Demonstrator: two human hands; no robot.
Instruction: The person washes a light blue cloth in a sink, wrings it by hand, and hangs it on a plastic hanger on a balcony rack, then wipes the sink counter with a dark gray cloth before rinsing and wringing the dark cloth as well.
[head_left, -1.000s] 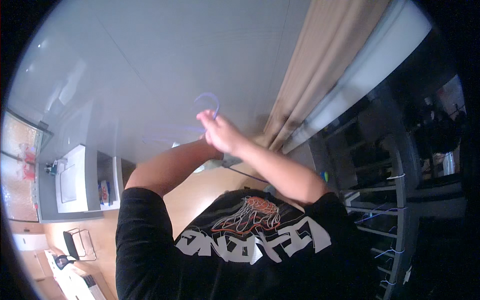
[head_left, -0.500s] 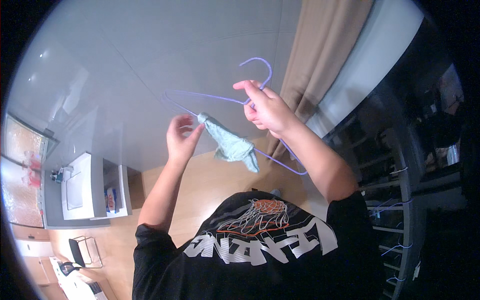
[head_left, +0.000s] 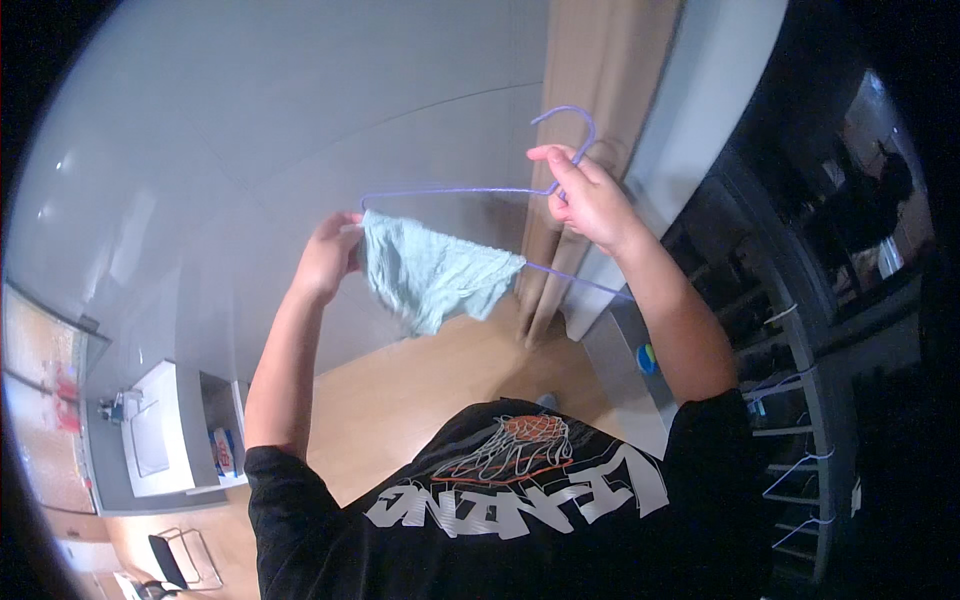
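So the left hand (head_left: 325, 255) pinches one corner of a small pale-green cloth (head_left: 432, 277) against the end of a thin purple wire hanger (head_left: 470, 191), while the right hand (head_left: 590, 200) is closed round the hanger just under its hook; the cloth hangs off the lower wire, bunched, so spreading it flat with the hanger kept level looks best. Around: grey wall (head_left: 250, 130), tan curtain (head_left: 600, 60) close behind the hook that could snag it, dark rack (head_left: 790, 400) with more hangers, wood floor (head_left: 400, 390).
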